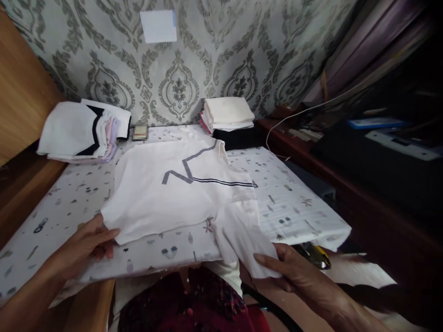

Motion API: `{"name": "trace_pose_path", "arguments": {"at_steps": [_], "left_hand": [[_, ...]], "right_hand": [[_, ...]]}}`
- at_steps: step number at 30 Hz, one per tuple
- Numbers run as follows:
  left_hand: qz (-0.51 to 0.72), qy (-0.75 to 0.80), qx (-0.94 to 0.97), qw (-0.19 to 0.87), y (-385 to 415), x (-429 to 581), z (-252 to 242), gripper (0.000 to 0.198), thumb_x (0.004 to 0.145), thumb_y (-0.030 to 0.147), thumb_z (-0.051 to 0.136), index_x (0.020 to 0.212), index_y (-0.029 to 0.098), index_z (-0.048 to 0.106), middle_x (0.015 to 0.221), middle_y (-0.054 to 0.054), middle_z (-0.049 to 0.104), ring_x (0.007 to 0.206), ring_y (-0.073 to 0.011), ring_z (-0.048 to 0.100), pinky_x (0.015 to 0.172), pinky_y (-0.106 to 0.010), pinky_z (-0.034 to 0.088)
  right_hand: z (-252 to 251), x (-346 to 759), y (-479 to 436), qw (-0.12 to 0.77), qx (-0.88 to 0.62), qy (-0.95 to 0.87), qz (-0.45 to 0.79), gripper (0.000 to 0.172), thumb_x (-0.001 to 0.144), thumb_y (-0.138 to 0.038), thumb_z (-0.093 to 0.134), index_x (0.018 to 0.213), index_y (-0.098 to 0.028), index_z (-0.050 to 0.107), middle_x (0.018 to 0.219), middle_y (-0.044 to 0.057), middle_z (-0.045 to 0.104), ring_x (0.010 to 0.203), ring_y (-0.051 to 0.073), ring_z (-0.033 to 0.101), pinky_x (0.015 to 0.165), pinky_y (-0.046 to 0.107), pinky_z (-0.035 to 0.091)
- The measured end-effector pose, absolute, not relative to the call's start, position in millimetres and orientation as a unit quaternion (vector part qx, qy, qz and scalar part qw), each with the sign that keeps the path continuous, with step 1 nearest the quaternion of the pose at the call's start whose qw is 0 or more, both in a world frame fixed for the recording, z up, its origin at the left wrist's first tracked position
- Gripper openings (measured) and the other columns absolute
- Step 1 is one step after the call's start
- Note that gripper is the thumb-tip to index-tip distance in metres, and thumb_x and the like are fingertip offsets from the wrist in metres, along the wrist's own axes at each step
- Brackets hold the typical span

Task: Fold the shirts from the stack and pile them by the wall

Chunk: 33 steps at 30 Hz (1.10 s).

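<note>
A white T-shirt (148,198) with dark zigzag stripes lies spread sideways on the covered table, its collar toward the right and its hem toward the left. My left hand (97,237) pinches the near corner of the hem between thumb and fingers. At the right, my right hand (285,265) grips the end of the near sleeve, thumb on top. That sleeve hangs over the table's front edge. The fingers beneath the cloth are partly hidden on both hands.
Folded clothes (72,131) are stacked at the back left, near a small blurred-out item (140,133). Another folded pile (228,113) sits at the back right by the patterned wall. A white cable (304,110) crosses the dark furniture on the right.
</note>
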State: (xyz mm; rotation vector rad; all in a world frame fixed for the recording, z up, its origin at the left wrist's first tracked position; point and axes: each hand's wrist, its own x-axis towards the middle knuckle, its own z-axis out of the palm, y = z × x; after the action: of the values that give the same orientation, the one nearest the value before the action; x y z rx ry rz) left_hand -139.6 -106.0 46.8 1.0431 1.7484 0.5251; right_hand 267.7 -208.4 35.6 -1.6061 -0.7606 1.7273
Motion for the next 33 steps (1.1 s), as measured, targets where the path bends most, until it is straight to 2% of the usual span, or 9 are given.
{"name": "trace_pose_path", "arguments": {"at_steps": [3,7,11,15,18,23,28,31,33], "left_hand": [[0.218,0.731,0.485,0.427,-104.0,-146.5,47.8,0.064,0.050,0.065,0.069,0.096,0.028,0.046,0.058,0.007,0.058,0.050,-0.0188,0.051,0.048,-0.027,0.035],[0.264,0.712,0.625,0.179,-108.6,-129.7,49.1,0.047,0.068,0.058,0.066,0.104,0.034,0.050,0.075,0.005,0.063,0.060,-0.0230,0.059,0.055,-0.032,0.042],[0.190,0.405,0.856,0.259,-131.6,-58.0,40.1,0.009,0.090,0.039,0.057,0.093,0.032,0.061,0.086,-0.001,0.068,0.076,-0.0233,0.065,0.067,-0.034,0.050],[0.104,0.225,0.957,0.154,-153.9,19.1,22.1,0.028,0.088,0.024,0.065,0.115,0.024,0.057,0.111,-0.009,0.066,0.100,-0.0282,0.062,0.086,-0.042,0.050],[0.067,0.199,0.973,0.092,-154.1,46.6,16.9,0.025,0.087,0.013,0.058,0.111,0.020,0.057,0.108,-0.011,0.064,0.100,-0.0288,0.059,0.087,-0.043,0.049],[0.066,0.192,0.956,0.211,-137.3,39.7,42.6,0.017,0.095,0.010,0.045,0.087,0.022,0.055,0.090,-0.004,0.062,0.089,-0.0206,0.059,0.083,-0.034,0.048],[-0.018,0.197,0.916,0.348,-101.8,17.1,83.5,0.009,0.094,0.024,0.053,0.092,0.024,0.062,0.092,-0.001,0.067,0.087,-0.0193,0.062,0.076,-0.030,0.046],[-0.023,0.244,0.896,0.370,-49.2,25.4,91.9,0.021,0.097,0.035,0.048,0.099,0.023,0.065,0.096,-0.003,0.069,0.083,-0.0195,0.063,0.071,-0.029,0.045],[0.036,0.288,0.894,0.340,-1.0,44.9,87.8,0.023,0.096,0.035,0.046,0.101,0.022,0.064,0.096,-0.004,0.070,0.079,-0.0187,0.063,0.070,-0.029,0.045]], "right_hand": [[38.6,267.5,-209.0,0.345,-0.589,-0.289,0.671,0.051,0.058,-0.056,0.088,0.075,-0.011,0.071,0.065,0.002,0.062,0.048,0.005,0.038,0.041,0.019,0.028],[31.8,268.5,-211.6,0.344,-0.584,-0.305,0.669,0.045,0.060,-0.051,0.089,0.061,-0.014,0.063,0.053,-0.003,0.052,0.046,0.005,0.037,0.045,0.019,0.033],[25.8,269.3,-214.9,0.356,-0.585,-0.300,0.664,0.049,0.064,-0.057,0.085,0.062,-0.015,0.060,0.051,-0.004,0.051,0.044,0.004,0.035,0.042,0.019,0.029],[23.3,271.8,-217.9,0.373,-0.577,-0.291,0.666,0.052,0.064,-0.061,0.083,0.067,-0.013,0.061,0.055,-0.001,0.056,0.044,0.003,0.038,0.041,0.018,0.025],[21.6,274.3,-219.6,0.376,-0.564,-0.301,0.671,0.053,0.068,-0.063,0.079,0.067,-0.013,0.061,0.052,-0.003,0.054,0.040,0.002,0.033,0.040,0.018,0.023],[22.7,289.1,-222.1,0.325,-0.580,-0.374,0.647,0.055,0.074,-0.069,0.070,0.064,-0.015,0.060,0.053,-0.001,0.055,0.041,0.005,0.040,0.043,0.019,0.028],[42.0,325.6,-200.3,0.251,-0.647,-0.521,0.497,0.046,0.077,-0.060,0.071,0.058,-0.019,0.061,0.054,0.000,0.056,0.050,0.012,0.050,0.046,0.023,0.036],[49.6,342.7,-156.6,0.288,-0.667,-0.562,0.396,0.035,0.084,-0.054,0.064,0.081,-0.021,0.071,0.067,0.001,0.064,0.059,0.015,0.056,0.055,0.026,0.043],[46.2,346.7,-117.3,0.291,-0.703,-0.582,0.287,0.030,0.086,-0.046,0.061,0.098,-0.020,0.071,0.075,0.003,0.067,0.068,0.018,0.060,0.066,0.030,0.046]]}}
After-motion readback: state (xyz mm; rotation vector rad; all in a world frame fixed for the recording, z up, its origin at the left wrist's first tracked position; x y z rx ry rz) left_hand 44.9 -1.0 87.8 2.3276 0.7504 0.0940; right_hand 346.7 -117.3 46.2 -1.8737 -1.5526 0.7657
